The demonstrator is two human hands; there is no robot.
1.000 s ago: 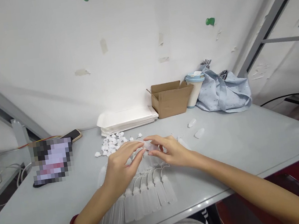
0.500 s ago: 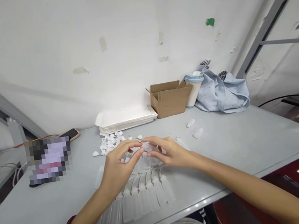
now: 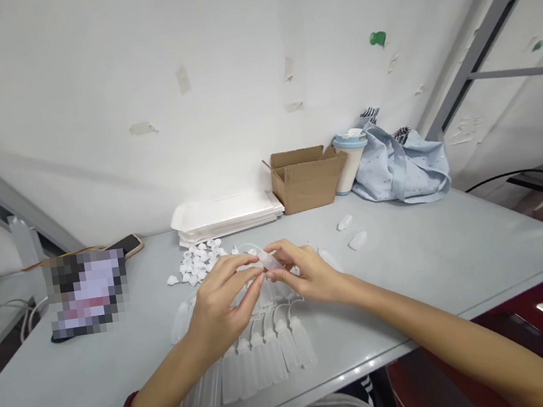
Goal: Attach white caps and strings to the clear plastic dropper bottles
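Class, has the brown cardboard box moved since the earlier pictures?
No. Judged against the tape strip on the wall above it, the cardboard box keeps its place; both shift slightly together with the whole view.

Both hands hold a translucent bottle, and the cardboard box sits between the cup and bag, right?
No: the head view shows the cardboard box between the white stack and the cup. The left hand and right hand do hold a translucent bottle.
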